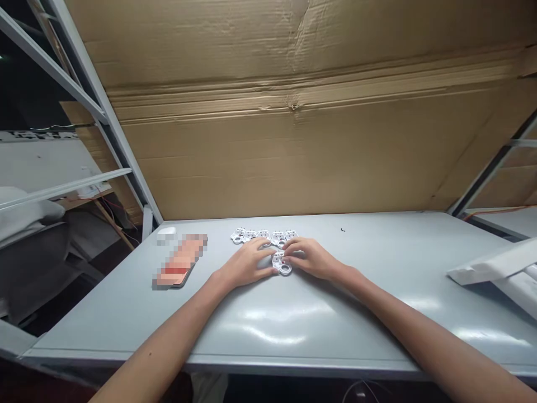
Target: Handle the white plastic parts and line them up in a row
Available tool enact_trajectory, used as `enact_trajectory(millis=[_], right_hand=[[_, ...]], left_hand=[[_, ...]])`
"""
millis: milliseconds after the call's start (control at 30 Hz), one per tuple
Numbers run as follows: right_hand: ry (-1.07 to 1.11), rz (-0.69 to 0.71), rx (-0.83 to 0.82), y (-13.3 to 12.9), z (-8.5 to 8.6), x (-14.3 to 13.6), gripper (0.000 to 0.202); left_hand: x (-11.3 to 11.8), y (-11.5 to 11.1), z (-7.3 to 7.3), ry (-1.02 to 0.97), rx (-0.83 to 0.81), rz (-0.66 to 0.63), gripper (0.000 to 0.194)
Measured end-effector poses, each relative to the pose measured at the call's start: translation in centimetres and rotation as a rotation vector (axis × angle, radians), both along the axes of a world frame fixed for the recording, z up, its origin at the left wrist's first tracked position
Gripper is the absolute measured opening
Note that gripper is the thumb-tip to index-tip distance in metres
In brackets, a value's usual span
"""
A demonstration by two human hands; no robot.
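A small white plastic part with a round ring [285, 269] sits on the grey tabletop between my two hands. My left hand [247, 263] grips its left side, thumb near the lower edge and fingers curled above. From the right, my right hand [312, 257] pinches the same part near its upper corner, with thumb and fingers bent. Just behind my fingers is a row of several similar white parts [238, 235], partly hidden by both hands.
A pixelated, orange-red flat object [180, 262] lies left on the grey table [268, 347], near a small white item [166, 233]. White bars [490, 266] jut over the right side. Cardboard [293, 162] walls the back; metal shelf posts [113, 129] rise at left. A tiny dark bit [343, 229] lies behind.
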State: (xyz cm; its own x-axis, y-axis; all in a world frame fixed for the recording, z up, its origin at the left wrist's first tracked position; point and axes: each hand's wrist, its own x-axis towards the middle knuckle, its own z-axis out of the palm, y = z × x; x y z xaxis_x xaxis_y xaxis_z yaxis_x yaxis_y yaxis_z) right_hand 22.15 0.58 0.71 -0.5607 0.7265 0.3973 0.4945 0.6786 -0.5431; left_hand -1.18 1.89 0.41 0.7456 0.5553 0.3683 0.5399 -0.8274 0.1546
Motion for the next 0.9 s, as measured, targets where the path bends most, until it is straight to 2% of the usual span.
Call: enact_trajectory(millis=[200,367,533,667,833,900], right_hand=[[-0.03,0.026,0.011,-0.1,0.1,-0.1,0.019],[0.034,-0.054,0.048,-0.1,0.3,0.4,0.023],[-0.106,0.033,0.077,-0.5,0.2,0.5,0.038],[-0.2,0.065,0.04,-1.1,0.5,0.2,0.041],[-0.128,0.067,0.037,-0.6,1.0,0.8,0.038],[-0.043,-0.008,0.082,0.2,0.9,1.7,0.037]], left_hand=[[0.0,-0.1,0.1,0.007,-0.022,-0.001,0.038],[-0.5,-0.1,0.6,0.039,-0.056,0.03,0.061],[-1.2,0.3,1.1,0.079,-0.09,0.117,0.07],[-1.6,0.3,1.3,0.112,-0.093,0.195,0.072],[-1.7,0.4,1.0,0.157,-0.1,0.336,0.072],[-1.8,0.5,0.8,0.148,-0.089,0.379,0.07]])
